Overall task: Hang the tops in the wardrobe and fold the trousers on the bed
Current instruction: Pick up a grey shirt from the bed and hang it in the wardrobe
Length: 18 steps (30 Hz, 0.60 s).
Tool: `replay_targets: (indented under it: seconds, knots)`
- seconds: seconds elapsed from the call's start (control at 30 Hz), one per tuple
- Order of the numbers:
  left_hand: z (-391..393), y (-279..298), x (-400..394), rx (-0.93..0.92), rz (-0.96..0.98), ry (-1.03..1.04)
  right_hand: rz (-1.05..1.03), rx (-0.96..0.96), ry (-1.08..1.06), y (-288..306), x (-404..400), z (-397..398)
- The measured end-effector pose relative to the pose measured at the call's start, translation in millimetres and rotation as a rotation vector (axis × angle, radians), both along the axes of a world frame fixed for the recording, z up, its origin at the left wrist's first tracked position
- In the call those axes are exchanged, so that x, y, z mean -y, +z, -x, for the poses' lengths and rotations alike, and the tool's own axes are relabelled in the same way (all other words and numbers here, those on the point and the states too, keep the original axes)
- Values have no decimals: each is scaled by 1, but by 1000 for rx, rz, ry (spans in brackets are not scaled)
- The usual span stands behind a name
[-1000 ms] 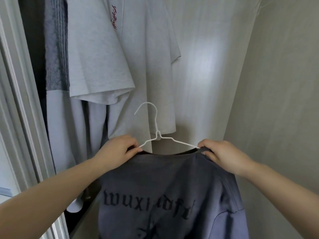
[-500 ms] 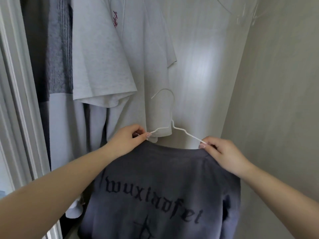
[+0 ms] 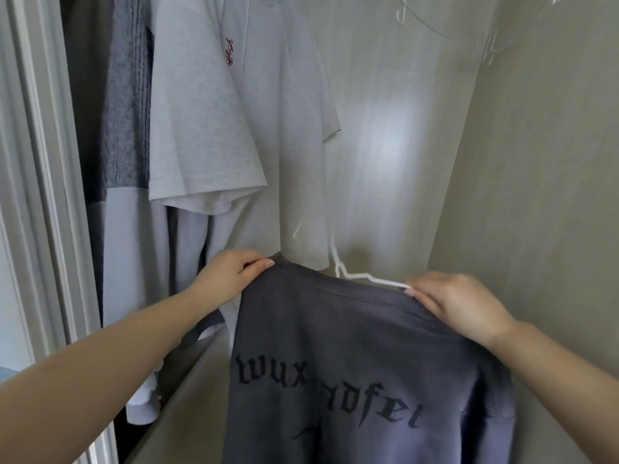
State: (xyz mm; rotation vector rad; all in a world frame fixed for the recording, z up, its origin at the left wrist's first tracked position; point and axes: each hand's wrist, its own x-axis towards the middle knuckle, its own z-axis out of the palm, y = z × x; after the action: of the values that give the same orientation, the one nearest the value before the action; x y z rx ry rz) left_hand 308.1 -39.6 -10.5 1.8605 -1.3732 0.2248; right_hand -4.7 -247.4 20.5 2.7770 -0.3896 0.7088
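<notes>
Since a moment ago, the grey top has been drawn over the white hanger, its shoulders pinched by the left hand and right hand below the hanging white T-shirt.

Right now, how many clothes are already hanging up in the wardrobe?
3 I can tell: a light grey T-shirt in front, a grey knit top to its left, and a dark garment furthest left. More may be hidden behind them.

Pale wardrobe wall; white door frame
</notes>
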Motion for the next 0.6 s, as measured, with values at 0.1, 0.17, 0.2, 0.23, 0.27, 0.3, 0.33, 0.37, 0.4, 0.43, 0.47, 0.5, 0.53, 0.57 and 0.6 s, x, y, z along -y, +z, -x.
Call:
replay_targets:
  seconds: [0.1, 0.17, 0.2, 0.23, 0.27, 0.3, 0.33, 0.37, 0.4, 0.43, 0.47, 0.5, 0.53, 0.57, 0.6]
  knots:
    - [0, 7, -4, 148, 70, 41, 46, -16, -59, -6, -2, -6]
    - [0, 9, -6, 184, 17, 30, -92, 198, -15, -5, -3, -7]
    - [-1, 9, -8, 181, -7, 24, -152, 298, 8, -3, -4, -7]
    - [-3, 8, -8, 173, -5, 18, -206, 364, 20, -1, -4, -7]
    - [-6, 7, -9, 163, 23, 15, -252, 396, 28, 1, -6, -6]
    - [-8, 6, -10, 159, 56, 18, -284, 406, 37, 2, -8, -7]
    - [-9, 6, -11, 162, 75, 24, -307, 408, 45, 3, -10, -7]
    - [-10, 6, -11, 163, 71, 22, -330, 413, 52, 4, -12, -8]
    - [-9, 6, -10, 155, 49, 15, -354, 424, 60, 6, -14, -8]
    - [-8, 7, -9, 142, 22, 0, -365, 438, 72, 8, -15, -9]
    - [-4, 7, -7, 131, -1, -14, -368, 452, 85, 9, -17, -10]
    - [-1, 8, -5, 123, 2, -20, -368, 462, 94, 11, -18, -10]
    - [1, 10, -2, 114, 28, -18, -371, 467, 95, 13, -19, -11]
    - [2, 11, 0, 99, 63, -13, -379, 469, 92, 15, -20, -12]
    - [3, 13, 2, 83, 96, -5, -395, 469, 86, 18, -20, -12]
